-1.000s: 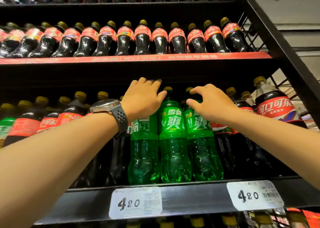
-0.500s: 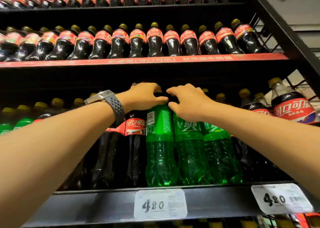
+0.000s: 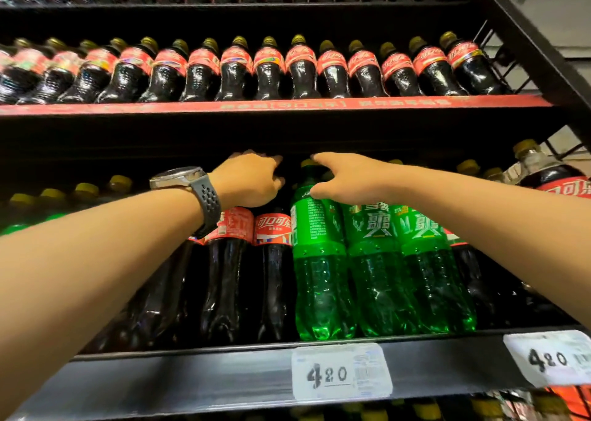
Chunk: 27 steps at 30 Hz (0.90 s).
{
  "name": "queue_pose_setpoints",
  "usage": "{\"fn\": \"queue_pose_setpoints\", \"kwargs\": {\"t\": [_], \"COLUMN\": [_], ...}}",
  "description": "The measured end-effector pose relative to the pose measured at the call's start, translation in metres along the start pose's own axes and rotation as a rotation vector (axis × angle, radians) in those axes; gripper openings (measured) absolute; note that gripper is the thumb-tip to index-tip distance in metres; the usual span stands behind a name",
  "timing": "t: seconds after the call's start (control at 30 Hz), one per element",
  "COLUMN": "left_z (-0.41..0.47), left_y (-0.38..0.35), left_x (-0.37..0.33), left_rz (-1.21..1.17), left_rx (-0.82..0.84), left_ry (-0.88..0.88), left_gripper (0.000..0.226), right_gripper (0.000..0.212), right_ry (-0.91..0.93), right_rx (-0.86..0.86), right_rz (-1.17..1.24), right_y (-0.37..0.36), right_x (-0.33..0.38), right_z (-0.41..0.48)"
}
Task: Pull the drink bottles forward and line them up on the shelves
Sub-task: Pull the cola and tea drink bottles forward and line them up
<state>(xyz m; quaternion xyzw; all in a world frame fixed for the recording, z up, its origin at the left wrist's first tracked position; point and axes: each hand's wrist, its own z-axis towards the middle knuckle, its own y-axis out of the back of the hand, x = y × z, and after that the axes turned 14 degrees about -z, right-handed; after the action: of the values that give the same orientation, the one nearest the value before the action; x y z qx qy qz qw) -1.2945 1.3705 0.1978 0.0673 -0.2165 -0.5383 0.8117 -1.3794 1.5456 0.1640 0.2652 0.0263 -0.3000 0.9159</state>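
Note:
Three green soda bottles (image 3: 323,280) stand side by side at the front of the middle shelf (image 3: 192,379), with dark cola bottles (image 3: 271,280) to their left and right. My left hand (image 3: 252,180), a watch on its wrist, curls over the top of the cola bottle next to the green ones and hides its cap. My right hand (image 3: 348,177) is at the neck of the leftmost green bottle, with the thumb on its shoulder and the index finger reaching past the yellow cap (image 3: 307,163).
The shelf above (image 3: 287,105) has a red front strip and a full row of small cola bottles; another row sits higher up. White 4.20 price tags (image 3: 342,374) hang on the shelf lip. A large cola bottle (image 3: 556,183) stands at the far right beside the black frame.
Both hands have shifted left along the row. The left went from the leftmost green bottle to the cola bottle beside it. The right went from the second green bottle to the leftmost.

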Motion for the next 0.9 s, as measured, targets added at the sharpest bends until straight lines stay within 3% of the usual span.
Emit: {"fn": "queue_pose_setpoints", "kwargs": {"t": [0.1,0.2,0.27,0.4,0.57,0.67,0.9], "left_z": [-0.002,0.002,0.004,0.006,0.008,0.005,0.004], "left_y": [0.0,-0.002,-0.001,0.003,0.008,0.007,0.006], "left_x": [0.003,-0.001,-0.002,0.001,0.003,0.002,0.001], "left_rz": [0.003,0.005,-0.069,-0.221,-0.399,-0.39,-0.424], "left_rx": [0.017,0.031,0.026,0.026,0.049,0.043,0.022], "left_ry": [0.079,0.086,0.114,0.172,0.178,0.155,0.156], "left_gripper": [0.055,0.055,0.041,0.025,0.023,0.025,0.029], "right_gripper": [0.052,0.056,0.062,0.05,0.087,0.094,0.072], "right_ry": [-0.005,0.002,0.006,-0.015,-0.03,-0.057,-0.114], "right_rx": [-0.013,-0.028,0.0,0.013,-0.003,0.0,-0.004], "right_rz": [0.004,-0.015,-0.025,0.037,-0.097,-0.165,-0.073], "right_y": [0.004,0.006,0.004,0.001,0.001,-0.002,0.002], "right_x": [0.003,0.005,0.008,0.011,0.011,0.02,0.018], "right_z": [0.003,0.004,0.006,0.007,0.013,0.018,0.017]}}
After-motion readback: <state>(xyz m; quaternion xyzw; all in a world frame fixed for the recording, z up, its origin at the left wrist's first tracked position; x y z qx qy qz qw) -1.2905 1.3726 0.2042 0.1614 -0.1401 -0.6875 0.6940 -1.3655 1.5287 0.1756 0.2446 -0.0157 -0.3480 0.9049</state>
